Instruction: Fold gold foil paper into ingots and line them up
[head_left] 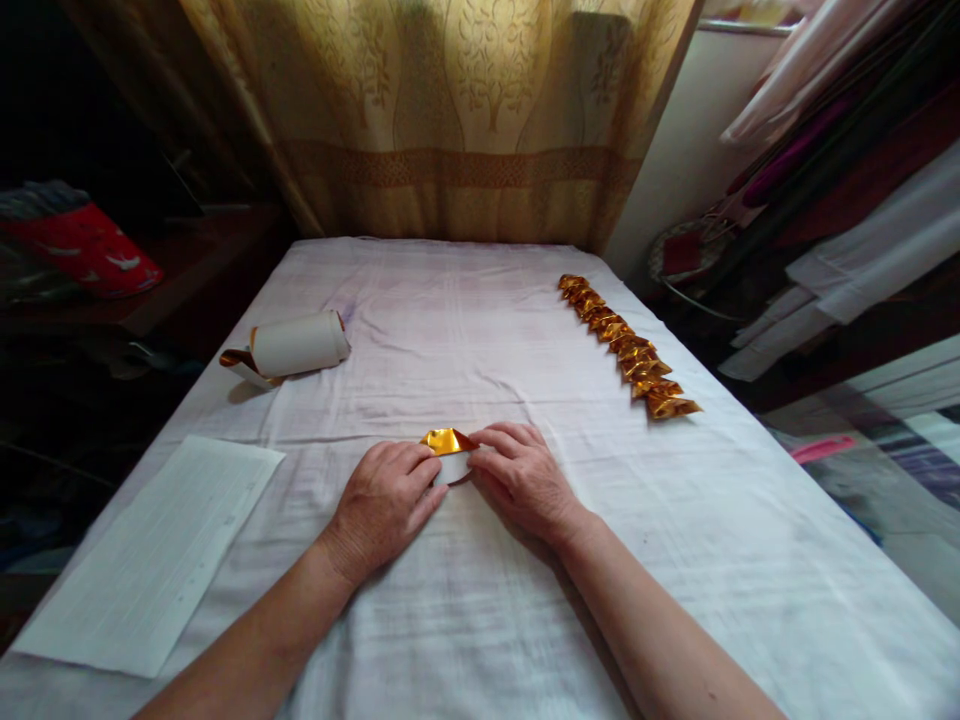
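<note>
A small piece of gold foil paper (448,442) with a white underside lies on the white cloth-covered table (465,330), near the middle front. My left hand (384,505) and my right hand (521,478) rest on the cloth on either side of it. Fingers of both hands are curled and pinch the paper's edges, pressing it down. Part of the paper is hidden under my fingertips.
A row of several folded gold foil pieces (628,346) runs along the right side. A white paper roll (298,343) with a gold strip end lies at the left. A white sheet stack (154,550) sits front left. A curtain (457,110) hangs behind.
</note>
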